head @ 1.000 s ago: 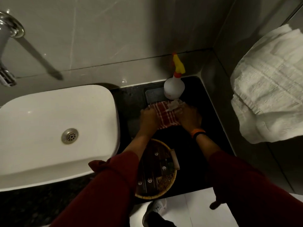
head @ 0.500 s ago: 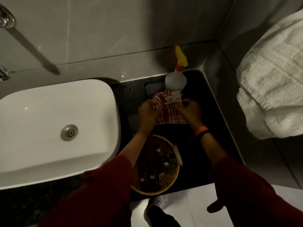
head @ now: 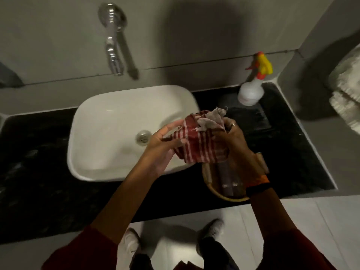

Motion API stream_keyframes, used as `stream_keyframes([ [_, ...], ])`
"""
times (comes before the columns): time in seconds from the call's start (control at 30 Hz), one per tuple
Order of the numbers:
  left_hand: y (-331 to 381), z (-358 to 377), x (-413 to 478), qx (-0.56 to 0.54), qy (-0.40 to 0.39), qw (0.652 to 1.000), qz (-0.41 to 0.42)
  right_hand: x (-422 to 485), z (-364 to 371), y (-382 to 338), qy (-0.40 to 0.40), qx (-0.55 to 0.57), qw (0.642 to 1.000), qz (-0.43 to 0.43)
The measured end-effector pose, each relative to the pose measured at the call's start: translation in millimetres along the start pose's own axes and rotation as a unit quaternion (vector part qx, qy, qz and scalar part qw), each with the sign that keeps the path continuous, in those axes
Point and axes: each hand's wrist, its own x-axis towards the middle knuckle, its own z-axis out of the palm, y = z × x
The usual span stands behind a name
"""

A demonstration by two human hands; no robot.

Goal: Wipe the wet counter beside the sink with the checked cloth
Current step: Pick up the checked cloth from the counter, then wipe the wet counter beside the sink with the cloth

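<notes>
Holding cloth (head: 196, 142) bunched in air over right edge of sink (head: 116, 133), above basket (head: 211, 184); left hand (head: 162, 148) cups it from below, fingers curled on fabric; right hand (head: 230, 140) pinches upper fold, fingers clamped on it; counter (head: 282, 145) dark beneath; spray bottle (head: 251, 92) at back corner

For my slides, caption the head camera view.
Both hands bunch a checked cloth above the sink's right edge.
</notes>
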Motion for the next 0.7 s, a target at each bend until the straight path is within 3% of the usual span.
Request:
stream_keyframes([
  [0.13,28,-101,-80,0.015,0.046,0.999,0.019,-59,113,21,-0.117,0.062,0.991,-0.02],
  [0.27,35,-207,-154,0.023,0.16,0.986,0.044,-103,223,77,-0.106,0.035,0.994,-0.01],
  [0.43,14,-315,-214,0.138,0.24,0.961,-0.007,-145,334,145,-0.053,-0.044,0.997,0.039],
  [0.57,-3,-365,-229,0.193,0.26,0.945,-0.039,-145,377,185,-0.005,-0.109,0.986,0.129],
  [0.7,-5,-397,-211,0.302,0.238,0.923,0.028,-118,398,187,0.042,-0.196,0.975,0.094],
])
